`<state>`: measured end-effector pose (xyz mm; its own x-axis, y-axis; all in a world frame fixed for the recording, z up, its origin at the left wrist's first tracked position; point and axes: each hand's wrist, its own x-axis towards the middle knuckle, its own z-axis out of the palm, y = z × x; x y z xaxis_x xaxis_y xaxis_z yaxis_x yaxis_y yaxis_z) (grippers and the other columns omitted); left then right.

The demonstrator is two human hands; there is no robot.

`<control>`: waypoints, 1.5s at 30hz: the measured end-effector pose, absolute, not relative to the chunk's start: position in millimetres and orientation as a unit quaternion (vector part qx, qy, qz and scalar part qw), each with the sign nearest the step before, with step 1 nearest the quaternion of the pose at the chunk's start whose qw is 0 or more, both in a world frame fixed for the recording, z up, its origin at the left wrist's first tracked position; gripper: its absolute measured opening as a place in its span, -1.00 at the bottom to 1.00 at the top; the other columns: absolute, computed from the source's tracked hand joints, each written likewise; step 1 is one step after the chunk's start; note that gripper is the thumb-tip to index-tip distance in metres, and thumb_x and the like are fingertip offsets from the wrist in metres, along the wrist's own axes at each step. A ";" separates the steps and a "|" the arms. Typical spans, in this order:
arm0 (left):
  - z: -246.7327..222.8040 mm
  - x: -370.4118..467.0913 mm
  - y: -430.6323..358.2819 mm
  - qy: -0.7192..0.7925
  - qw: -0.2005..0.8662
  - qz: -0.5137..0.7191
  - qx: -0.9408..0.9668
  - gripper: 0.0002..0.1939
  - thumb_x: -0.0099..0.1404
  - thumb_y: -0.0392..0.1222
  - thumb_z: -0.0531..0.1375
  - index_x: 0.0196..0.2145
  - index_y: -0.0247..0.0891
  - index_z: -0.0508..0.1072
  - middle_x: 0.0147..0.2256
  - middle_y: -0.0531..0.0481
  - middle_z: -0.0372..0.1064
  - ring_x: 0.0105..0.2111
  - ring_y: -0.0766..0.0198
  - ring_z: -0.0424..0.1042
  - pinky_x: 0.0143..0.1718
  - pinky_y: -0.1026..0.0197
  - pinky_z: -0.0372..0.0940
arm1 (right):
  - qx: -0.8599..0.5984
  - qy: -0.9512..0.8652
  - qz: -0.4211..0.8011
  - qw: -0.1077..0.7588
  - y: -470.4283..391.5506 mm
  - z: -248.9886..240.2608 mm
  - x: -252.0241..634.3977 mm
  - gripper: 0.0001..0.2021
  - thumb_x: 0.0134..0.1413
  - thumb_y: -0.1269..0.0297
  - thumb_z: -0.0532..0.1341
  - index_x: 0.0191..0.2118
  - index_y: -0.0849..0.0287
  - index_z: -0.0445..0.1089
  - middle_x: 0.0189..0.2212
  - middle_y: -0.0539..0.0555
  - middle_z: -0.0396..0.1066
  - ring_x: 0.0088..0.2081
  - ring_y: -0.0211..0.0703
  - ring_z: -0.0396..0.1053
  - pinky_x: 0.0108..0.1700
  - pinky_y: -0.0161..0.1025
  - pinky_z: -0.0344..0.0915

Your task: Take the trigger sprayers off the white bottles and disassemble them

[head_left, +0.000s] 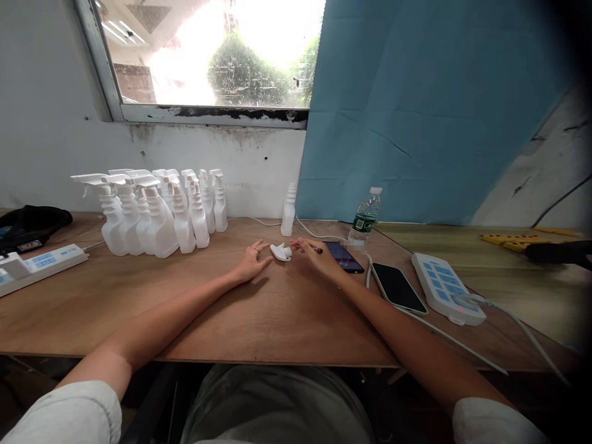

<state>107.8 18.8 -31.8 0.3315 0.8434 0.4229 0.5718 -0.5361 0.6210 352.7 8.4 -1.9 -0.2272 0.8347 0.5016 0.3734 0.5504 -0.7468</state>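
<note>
A white spray trigger head (280, 251) lies on the wooden table between my hands. My left hand (253, 261) rests on the tabletop just left of it, fingers spread and holding nothing. To the right of the trigger head, my right hand (314, 254) is closed around a slim dark pen (317, 250), whose end pokes out past the hand. Behind them an upright white spray bottle (288, 213) stands near the wall without a trigger head. Several white spray bottles (160, 222) with trigger heads fitted stand grouped at the back left.
A phone (345, 257) lies beside my right hand, and a second phone (398, 287) nearer me. Farther right is a power strip (446, 290) with cables. A water bottle (365, 219) stands behind. At the left are another power strip (46, 264) and a black item (34, 225).
</note>
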 end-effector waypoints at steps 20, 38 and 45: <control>14.6 0.4 43.0 0.723 -0.011 0.340 0.601 -0.36 0.20 -0.13 0.17 0.23 -0.04 0.14 0.35 -0.23 -0.53 -0.12 -0.08 0.44 -0.16 -0.05 0.34 | -0.400 -0.757 0.225 0.465 -2.6 0.7 344.8 -0.58 0.22 -0.06 0.05 -0.26 0.15 0.52 -0.20 0.11 0.55 -0.12 -0.03 0.47 -0.01 -0.11 0.32; -26.2 -6.6 69.5 0.738 0.012 0.386 0.554 -0.10 0.12 0.02 0.27 0.27 -0.41 -0.01 0.17 -0.43 0.18 0.13 -0.22 0.26 0.06 -0.08 0.23 | -0.417 -0.763 0.239 0.432 -15.5 7.9 338.5 -0.54 0.21 -0.08 0.05 -0.29 0.20 0.53 -0.34 0.13 0.55 -0.21 -0.03 0.48 -0.05 -0.12 0.31; -26.3 -10.1 72.6 0.656 0.005 0.434 0.618 -0.44 0.15 -0.20 0.19 0.13 -0.30 0.31 -0.05 -0.23 0.44 -0.04 -0.06 0.42 -0.03 0.06 0.30 | -0.439 -0.701 0.221 0.517 -8.6 4.8 339.7 -0.46 0.18 -0.23 -0.04 -0.27 0.14 0.43 -0.49 0.04 0.45 -0.43 -0.15 0.43 -0.34 -0.25 0.33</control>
<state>-10.1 72.6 -26.3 -0.2370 0.8143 0.5299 0.8063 -0.1394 0.5749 339.7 -8.6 4.8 -0.0807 0.8443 0.5298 0.3865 0.5165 -0.7641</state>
